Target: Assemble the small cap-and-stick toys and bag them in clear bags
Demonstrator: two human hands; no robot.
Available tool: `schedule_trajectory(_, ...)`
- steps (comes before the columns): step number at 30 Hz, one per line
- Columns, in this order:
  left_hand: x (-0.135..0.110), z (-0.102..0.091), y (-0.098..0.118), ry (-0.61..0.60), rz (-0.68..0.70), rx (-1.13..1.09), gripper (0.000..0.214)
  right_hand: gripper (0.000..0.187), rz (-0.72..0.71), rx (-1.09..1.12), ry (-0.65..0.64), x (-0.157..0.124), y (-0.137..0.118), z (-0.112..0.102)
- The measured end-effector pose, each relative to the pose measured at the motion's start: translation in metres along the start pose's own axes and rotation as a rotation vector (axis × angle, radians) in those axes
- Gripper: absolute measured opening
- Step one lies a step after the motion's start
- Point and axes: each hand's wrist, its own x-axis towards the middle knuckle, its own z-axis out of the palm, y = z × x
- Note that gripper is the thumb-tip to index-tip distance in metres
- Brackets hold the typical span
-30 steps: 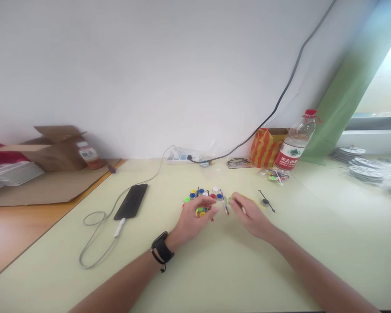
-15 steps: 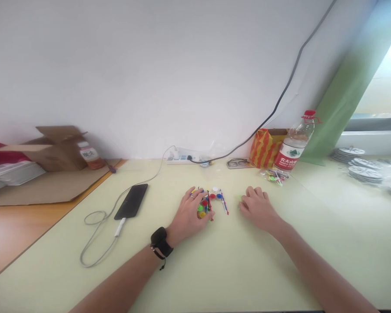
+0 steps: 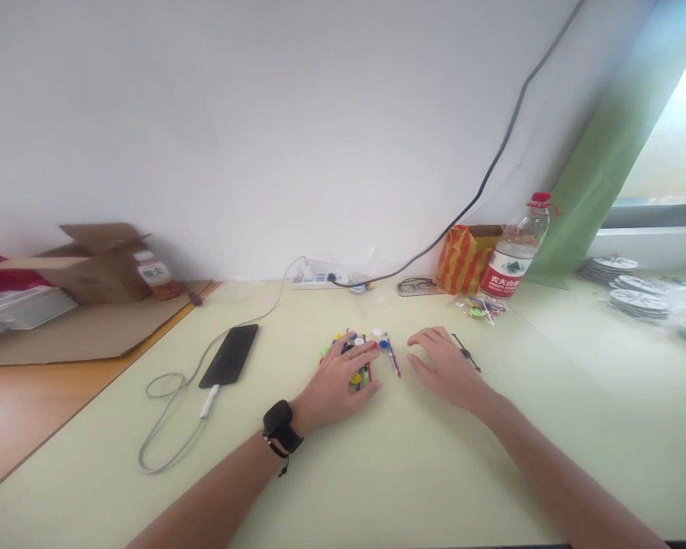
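Note:
A cluster of small coloured plastic pieces [image 3: 371,345] in blue, red, yellow, green and white lies on the pale green table [image 3: 377,457]. My left hand [image 3: 337,381], with a black watch on the wrist, rests flat on the left part of the cluster, fingers stretched out. My right hand [image 3: 443,366] lies palm down just right of the pieces, fingers extended, holding nothing I can see. A thin black clock-hand-like piece [image 3: 466,353] sticks out at the right of that hand.
A black phone [image 3: 229,354] on a grey cable lies to the left. At the back stand a power strip [image 3: 317,274], glasses [image 3: 416,286], a striped bag [image 3: 462,261], a water bottle [image 3: 514,255] and a packet of coloured bits [image 3: 480,309]. Cardboard box [image 3: 85,263] far left; discs [image 3: 634,290] far right.
My right hand slid back left and uncovered the black piece. My left hand stayed on the coloured pieces, shifting slightly toward me.

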Motion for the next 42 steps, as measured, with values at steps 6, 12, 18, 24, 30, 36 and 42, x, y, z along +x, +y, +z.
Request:
schedule_trajectory(6, 0.000, -0.005, 0.007, -0.067, 0.033, 0.016, 0.046, 0.037, -0.087, 0.171, -0.207, -0.006, -0.024, 0.004)
schedule_trajectory(12, -0.001, -0.004, 0.006, -0.062, 0.050, 0.002, 0.039, 0.034, -0.062, 0.143, -0.260, -0.006, -0.025, 0.001)
schedule_trajectory(18, 0.001, -0.004, 0.005, -0.059, 0.052, -0.025, 0.034, 0.029, -0.013, 0.109, -0.267, -0.006, -0.024, 0.001)
schedule_trajectory(24, 0.001, -0.001, 0.000, -0.062, 0.049, -0.017, 0.032, 0.025, 0.003, 0.051, -0.250, -0.006, -0.018, 0.005)
schedule_trajectory(30, 0.002, -0.003, -0.002, -0.080, 0.025, -0.004, 0.032, 0.023, 0.029, 0.034, -0.233, -0.006, -0.017, 0.004)
schedule_trajectory(36, 0.003, -0.006, -0.006, -0.059, 0.034, -0.010, 0.031, 0.023, 0.054, 0.029, -0.225, -0.005, -0.017, 0.004)
schedule_trajectory(42, 0.003, -0.011, -0.016, -0.067, 0.040, 0.014, 0.031, 0.023, 0.068, 0.025, -0.219, -0.005, -0.018, 0.003)
